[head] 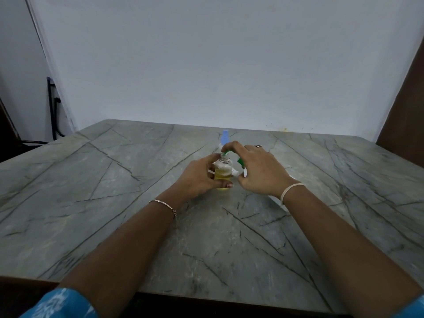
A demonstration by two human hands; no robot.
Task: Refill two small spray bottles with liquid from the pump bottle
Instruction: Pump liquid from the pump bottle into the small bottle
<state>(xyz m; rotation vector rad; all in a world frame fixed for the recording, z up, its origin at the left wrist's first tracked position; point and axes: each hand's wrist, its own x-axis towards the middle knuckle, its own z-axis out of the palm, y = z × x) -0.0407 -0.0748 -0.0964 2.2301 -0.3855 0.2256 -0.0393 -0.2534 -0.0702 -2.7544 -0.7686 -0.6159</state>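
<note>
While the small spray bottle [223,172] stands uncapped at mid-table, part filled with yellow liquid, the left hand [202,177] grasps its body, fingers wrapped behind and thumb across the front low down. Green pump head [240,162] sits just right of the open neck, its spout reaching over the mouth. Right hand [259,171] is arched over that head, fingers curled on top and thumb tucked below against a white part; the pump bottle's body is mostly hidden under palm and wrist. Second spray bottle [225,136], blue-capped, stands upright just behind, untouched. Marble-pattern table [114,180] bears all of these. A bracelet [164,205] is noted on the left wrist, a pale band [290,191] on the right.

Assessment: filling of the first bottle appears under way, level roughly half. Recommended practice: centre the spout tip on the narrow neck, hold the small bottle upright and firm against the table, press in short full strokes, pausing to check the level. Risk: spout slipping off the mouth, liquid running down onto the gripping fingers
</note>
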